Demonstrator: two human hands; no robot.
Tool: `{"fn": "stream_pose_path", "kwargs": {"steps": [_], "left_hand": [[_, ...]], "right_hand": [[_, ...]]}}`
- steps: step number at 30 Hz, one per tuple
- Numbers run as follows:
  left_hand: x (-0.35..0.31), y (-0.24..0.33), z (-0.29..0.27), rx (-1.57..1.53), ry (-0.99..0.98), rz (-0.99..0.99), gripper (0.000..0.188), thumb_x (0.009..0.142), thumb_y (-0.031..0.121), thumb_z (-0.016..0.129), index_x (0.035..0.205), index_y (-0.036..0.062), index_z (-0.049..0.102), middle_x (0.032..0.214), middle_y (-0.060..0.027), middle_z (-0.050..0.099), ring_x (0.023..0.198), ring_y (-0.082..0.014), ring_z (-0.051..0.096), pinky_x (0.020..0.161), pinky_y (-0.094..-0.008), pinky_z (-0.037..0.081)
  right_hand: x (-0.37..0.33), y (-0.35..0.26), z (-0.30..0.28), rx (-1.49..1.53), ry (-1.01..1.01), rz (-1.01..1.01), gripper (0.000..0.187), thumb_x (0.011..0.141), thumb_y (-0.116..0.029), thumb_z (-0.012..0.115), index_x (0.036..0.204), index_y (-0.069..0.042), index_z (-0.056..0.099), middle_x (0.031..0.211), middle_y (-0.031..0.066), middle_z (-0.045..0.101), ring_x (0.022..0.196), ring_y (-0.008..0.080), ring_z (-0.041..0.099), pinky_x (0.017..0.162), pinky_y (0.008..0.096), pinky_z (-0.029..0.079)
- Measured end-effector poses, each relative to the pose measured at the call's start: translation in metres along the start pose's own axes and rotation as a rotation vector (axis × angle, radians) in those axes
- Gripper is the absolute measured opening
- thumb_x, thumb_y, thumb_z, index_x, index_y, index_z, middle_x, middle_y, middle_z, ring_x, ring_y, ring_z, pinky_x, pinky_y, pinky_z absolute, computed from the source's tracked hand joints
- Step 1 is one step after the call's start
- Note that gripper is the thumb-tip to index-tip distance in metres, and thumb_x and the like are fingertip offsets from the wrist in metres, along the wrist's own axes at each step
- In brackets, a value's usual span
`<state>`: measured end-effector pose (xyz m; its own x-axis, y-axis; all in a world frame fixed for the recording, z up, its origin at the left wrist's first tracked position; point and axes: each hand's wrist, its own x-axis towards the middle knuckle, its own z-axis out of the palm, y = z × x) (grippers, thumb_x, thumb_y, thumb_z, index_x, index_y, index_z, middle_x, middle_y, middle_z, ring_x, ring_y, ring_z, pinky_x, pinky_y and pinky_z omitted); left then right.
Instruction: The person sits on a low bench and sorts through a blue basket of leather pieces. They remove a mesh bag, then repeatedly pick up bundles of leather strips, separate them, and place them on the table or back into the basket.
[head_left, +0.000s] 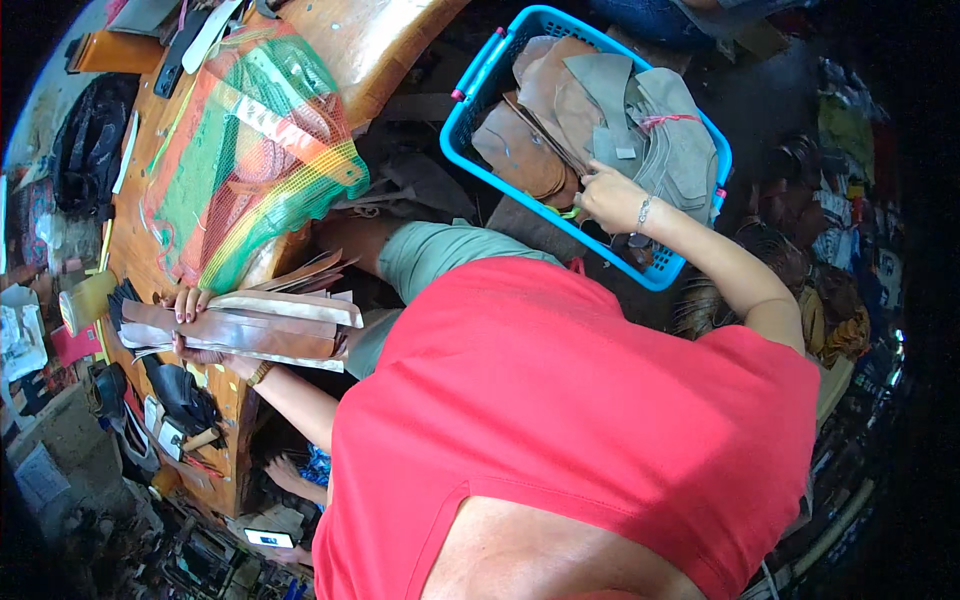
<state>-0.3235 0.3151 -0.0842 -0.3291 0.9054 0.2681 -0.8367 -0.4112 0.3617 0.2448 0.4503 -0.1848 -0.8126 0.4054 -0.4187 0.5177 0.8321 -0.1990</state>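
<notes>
My left hand grips a thick bundle of long leather strips, brown and pale, fingers over the top and thumb side below. The bundle lies at the wooden table's edge. My right hand reaches into a blue plastic basket, its fingers curled beside the stacked brown leather pieces; what they hold, if anything, is hidden. Grey leather pieces, some tied with a pink band, stand at the basket's right side. Something yellow-green shows just below my right fingers.
A striped mesh bag with pieces inside lies on the wooden table. Black shoe-like items and tools crowd its near end. Another person's hand is below it, near a lit phone. Piled scraps lie right.
</notes>
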Motion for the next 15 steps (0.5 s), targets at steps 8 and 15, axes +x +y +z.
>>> {"fn": "stream_pose_path", "kwargs": {"steps": [8, 15], "left_hand": [[0.001, 0.0, -0.017, -0.012, -0.015, -0.04, 0.054, 0.068, 0.013, 0.067, 0.116, -0.0021, 0.046, 0.085, -0.0029, 0.046, 0.079, -0.013, 0.046, 0.077, -0.0267, 0.037], [-0.005, 0.004, -0.023, 0.132, 0.03, 0.027, 0.056, 0.067, 0.013, 0.068, 0.117, -0.0014, 0.047, 0.086, -0.0034, 0.046, 0.078, -0.0131, 0.046, 0.076, -0.0261, 0.038]], "right_hand": [[0.011, 0.006, 0.009, 0.026, 0.014, 0.028, 0.014, 0.064, -0.015, 0.07, 0.078, -0.01, 0.068, 0.064, 0.0105, 0.064, 0.072, 0.0255, 0.065, 0.085, 0.039, 0.039], [0.025, 0.009, 0.035, 0.223, 0.275, 0.139, 0.017, 0.066, -0.025, 0.075, 0.076, -0.013, 0.069, 0.068, 0.0103, 0.065, 0.073, 0.0256, 0.064, 0.081, 0.0396, 0.038]]}}
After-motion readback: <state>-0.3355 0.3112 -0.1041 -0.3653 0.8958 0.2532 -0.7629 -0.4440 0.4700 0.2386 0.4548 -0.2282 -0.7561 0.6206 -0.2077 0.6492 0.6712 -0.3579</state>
